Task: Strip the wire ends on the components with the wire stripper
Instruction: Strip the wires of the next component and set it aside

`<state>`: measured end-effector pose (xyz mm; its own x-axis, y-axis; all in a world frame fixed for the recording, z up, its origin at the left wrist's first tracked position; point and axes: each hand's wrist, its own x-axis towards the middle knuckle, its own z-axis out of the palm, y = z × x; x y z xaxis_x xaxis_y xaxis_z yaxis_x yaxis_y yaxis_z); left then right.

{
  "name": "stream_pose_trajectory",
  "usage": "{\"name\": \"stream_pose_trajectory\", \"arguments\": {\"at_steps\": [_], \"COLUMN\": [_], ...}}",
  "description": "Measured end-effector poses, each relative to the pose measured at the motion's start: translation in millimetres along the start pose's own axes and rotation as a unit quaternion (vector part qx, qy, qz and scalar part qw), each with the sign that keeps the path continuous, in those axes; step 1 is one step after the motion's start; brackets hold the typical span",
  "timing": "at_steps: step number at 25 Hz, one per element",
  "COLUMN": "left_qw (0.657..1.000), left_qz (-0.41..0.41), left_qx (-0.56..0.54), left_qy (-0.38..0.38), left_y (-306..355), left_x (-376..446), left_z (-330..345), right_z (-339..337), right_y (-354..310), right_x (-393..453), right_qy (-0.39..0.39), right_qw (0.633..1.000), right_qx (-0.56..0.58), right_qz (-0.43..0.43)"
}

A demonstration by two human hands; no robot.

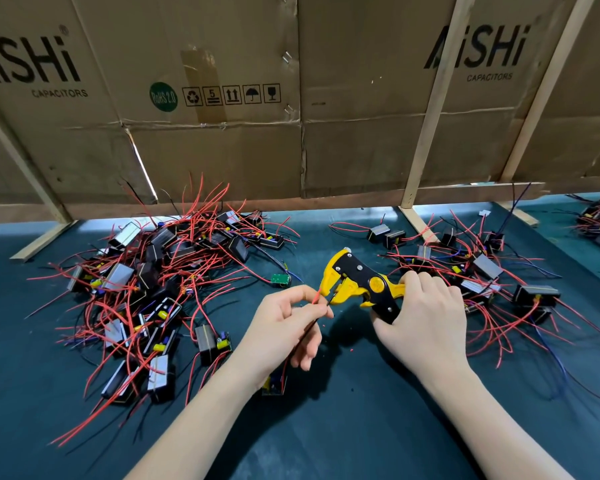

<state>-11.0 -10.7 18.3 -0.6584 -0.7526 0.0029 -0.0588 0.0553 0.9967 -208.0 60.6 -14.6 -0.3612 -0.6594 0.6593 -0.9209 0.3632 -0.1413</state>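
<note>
Just above the dark green table (343, 427), in the head view, the left hand (284, 327) pinches a red wire (316, 296) and a black wire (330, 300) between thumb and forefinger, their tips pointing at the mouth of the wire stripper (357, 282). The right hand (426, 317) wraps its fingers round the stripper's handles; the yellow jaws look parted, the wire ends at or just inside them. I judge the step to be feeding the ends in — the squeeze seems not yet made. Next comes seating the tips squarely, then closing the handles while the left hand holds firm.

The component (275, 384) these wires belong to hangs under the left wrist, mostly hidden by the hand. A large pile of components (160, 271) lies to the left, a smaller lot (482, 271) to the right — which is stripped and which not I cannot tell at this size. Whether the black tip actually touches a blade is also unclear. Cardboard sheets (222, 133) close off the back of the table.
</note>
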Motion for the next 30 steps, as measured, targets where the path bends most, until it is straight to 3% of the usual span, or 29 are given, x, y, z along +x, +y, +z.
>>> {"name": "stream_pose_trajectory", "arguments": {"at_steps": [10,30], "left_qw": [1.000,0.999], "left_qz": [0.021,-0.036], "left_qx": [-0.012,-0.033], "left_qy": [0.005,-0.019], "left_y": [-2.3,1.3], "left_x": [-0.2,0.6], "left_z": [0.4,-4.8], "right_z": [-4.2,-2.8], "right_y": [-0.3,-0.9], "right_x": [0.4,0.4], "right_qy": [0.038,0.040], "right_qw": [0.999,0.999], "right_qx": [0.003,-0.005], "right_qz": [-0.011,-0.032]}}
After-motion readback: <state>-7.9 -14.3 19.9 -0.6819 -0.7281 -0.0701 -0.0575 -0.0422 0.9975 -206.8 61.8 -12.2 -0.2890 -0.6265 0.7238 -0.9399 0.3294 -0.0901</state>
